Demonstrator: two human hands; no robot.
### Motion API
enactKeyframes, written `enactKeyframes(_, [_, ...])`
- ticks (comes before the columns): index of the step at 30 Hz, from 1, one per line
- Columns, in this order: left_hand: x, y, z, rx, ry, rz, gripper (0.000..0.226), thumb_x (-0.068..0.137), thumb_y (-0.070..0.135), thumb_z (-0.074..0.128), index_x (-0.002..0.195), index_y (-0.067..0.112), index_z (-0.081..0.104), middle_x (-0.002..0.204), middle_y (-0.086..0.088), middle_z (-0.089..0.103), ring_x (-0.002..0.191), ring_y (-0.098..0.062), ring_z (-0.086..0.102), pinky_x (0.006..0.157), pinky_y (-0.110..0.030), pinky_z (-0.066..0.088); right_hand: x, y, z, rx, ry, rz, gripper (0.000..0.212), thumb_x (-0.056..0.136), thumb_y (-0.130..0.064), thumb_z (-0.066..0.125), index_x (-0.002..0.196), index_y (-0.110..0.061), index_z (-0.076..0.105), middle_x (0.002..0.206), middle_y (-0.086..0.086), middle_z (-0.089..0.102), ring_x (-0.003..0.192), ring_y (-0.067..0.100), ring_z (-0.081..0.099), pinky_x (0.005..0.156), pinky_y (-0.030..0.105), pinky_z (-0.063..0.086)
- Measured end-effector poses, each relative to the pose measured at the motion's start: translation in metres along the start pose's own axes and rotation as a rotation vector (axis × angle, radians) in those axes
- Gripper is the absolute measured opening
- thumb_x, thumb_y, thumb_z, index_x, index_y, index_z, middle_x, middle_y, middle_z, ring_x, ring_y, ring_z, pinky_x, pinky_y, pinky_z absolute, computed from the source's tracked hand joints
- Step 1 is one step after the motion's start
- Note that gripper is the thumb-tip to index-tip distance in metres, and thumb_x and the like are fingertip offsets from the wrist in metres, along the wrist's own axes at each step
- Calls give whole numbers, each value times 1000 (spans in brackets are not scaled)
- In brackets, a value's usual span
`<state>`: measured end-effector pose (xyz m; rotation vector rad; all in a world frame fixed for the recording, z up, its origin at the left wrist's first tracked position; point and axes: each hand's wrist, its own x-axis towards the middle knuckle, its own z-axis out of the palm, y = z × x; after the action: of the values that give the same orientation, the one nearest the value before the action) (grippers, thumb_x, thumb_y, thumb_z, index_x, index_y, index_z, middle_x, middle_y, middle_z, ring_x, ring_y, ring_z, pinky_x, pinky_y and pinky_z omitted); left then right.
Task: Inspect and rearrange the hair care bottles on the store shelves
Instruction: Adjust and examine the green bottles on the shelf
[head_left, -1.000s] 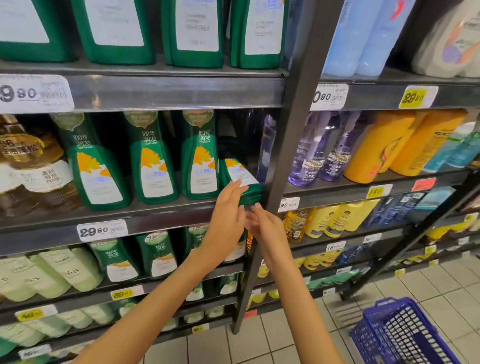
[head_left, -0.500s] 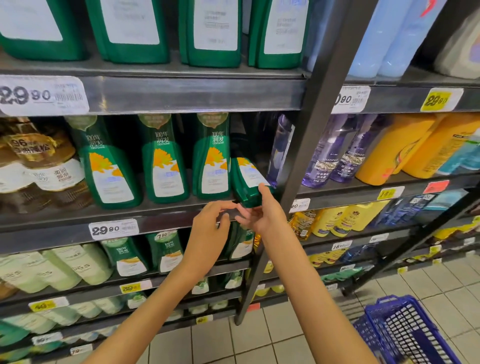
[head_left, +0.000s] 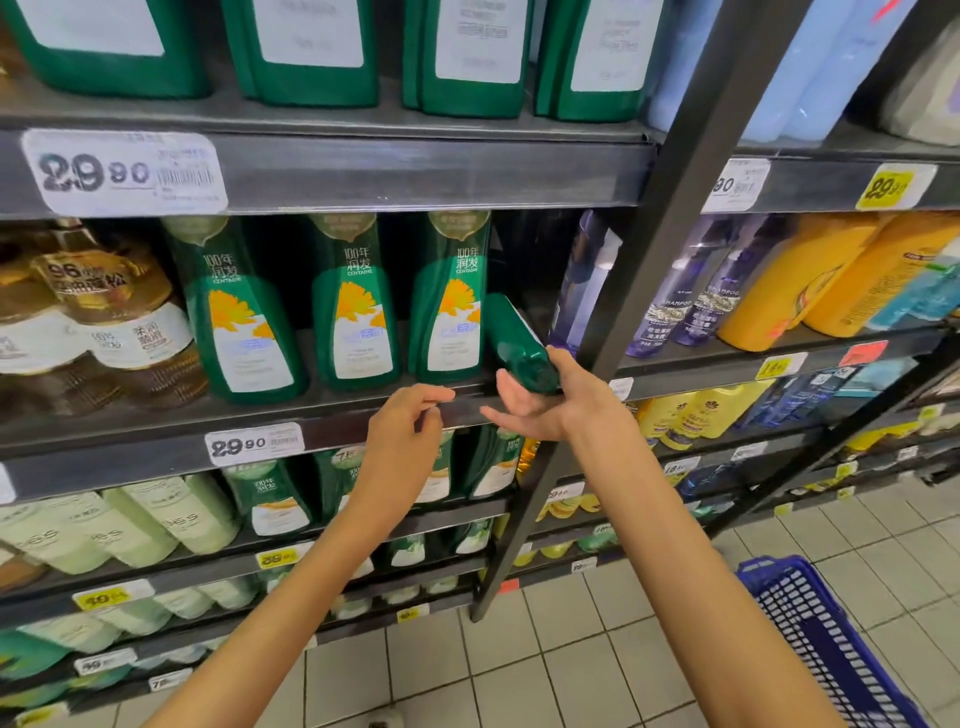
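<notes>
A green hair care bottle (head_left: 511, 338) lies tilted back at the right end of the middle shelf (head_left: 332, 415), its base sticking out over the shelf's front edge. My right hand (head_left: 550, 400) is turned palm up under that base and holds it between thumb and fingers. Three matching green bottles (head_left: 449, 306) stand upright in a row just left of it. My left hand (head_left: 405, 436) hovers at the shelf's front edge below those bottles, fingers loosely curled and holding nothing.
A dark slanted upright post (head_left: 613, 332) stands right beside the tilted bottle. Purple bottles (head_left: 675, 306) and orange bottles (head_left: 810, 280) fill the bay to the right. Amber bottles (head_left: 93, 317) stand far left. A blue basket (head_left: 826, 639) sits on the tiled floor at lower right.
My right hand has turned palm up under the tilted bottle's base, which now juts out further. My left hand has drifted left and away from the bottle.
</notes>
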<state>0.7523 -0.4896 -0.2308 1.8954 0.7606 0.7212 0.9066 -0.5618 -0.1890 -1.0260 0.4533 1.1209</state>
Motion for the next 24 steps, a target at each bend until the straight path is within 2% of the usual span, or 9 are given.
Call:
enactKeyframes(3, [-2,-3,-5,4,-21,-11,28,94,1,42,107,15,63,113,4,59,100,-5,52,74,6,32,-5,-5,-4,32,-4,45,44,83,-29,70,110,4,59,92,24,63,75,36,63,55,47,58])
enactKeyframes(5, [-3,-5,-8,14,-36,-12,28,94,2,41,107,16,63,111,5,58,91,1,52,71,6,32,-9,-5,-6,86,-31,32,43,83,-17,70,117,5,56,106,27,60,87,44,59,48,47,56])
enactKeyframes(6, [-3,-7,-9,17,-44,-14,29,94,2,41,107,16,63,109,5,58,86,3,51,69,6,33,-10,-4,-7,112,-48,12,42,83,-12,69,119,5,53,107,28,60,95,46,59,52,50,56])
enactKeyframes(9, [-3,-9,-9,21,-60,-34,29,94,3,41,108,17,62,108,4,58,82,8,50,66,6,33,-9,5,-7,131,-90,-74,40,85,-7,66,120,6,49,115,29,60,113,42,57,83,51,51])
enactKeyframes(11, [-3,-9,-8,8,-68,-44,28,94,3,41,107,18,62,109,5,58,87,5,50,68,7,32,-8,13,-6,71,-80,-123,29,88,-11,64,108,5,51,118,26,59,115,39,57,92,47,47])
enactKeyframes(14, [-4,-10,-6,-31,-84,-47,28,94,3,43,103,20,63,109,5,59,89,7,51,69,6,33,-8,21,-6,97,-72,-206,14,88,-9,62,96,0,54,106,24,61,101,38,60,92,47,48])
enactKeyframes(17, [-5,-11,-4,-59,-102,-59,27,94,5,44,105,19,63,109,3,61,93,2,53,69,5,34,-13,31,-11,154,-110,-251,12,86,-3,61,96,0,56,93,24,63,85,37,63,81,49,55])
enactKeyframes(20, [-1,-10,0,-77,-155,-87,26,96,11,41,107,19,63,111,5,62,103,-5,53,78,-6,36,-20,45,-19,119,-171,-237,9,86,-1,58,95,1,58,86,24,68,94,40,64,68,46,59])
enactKeyframes(24, [-6,-5,14,-217,-223,-170,28,98,28,38,109,15,62,113,0,64,108,-14,57,97,-30,41,-27,62,-43,76,-215,-232,23,79,-1,62,102,-2,60,91,23,72,104,41,63,82,47,56])
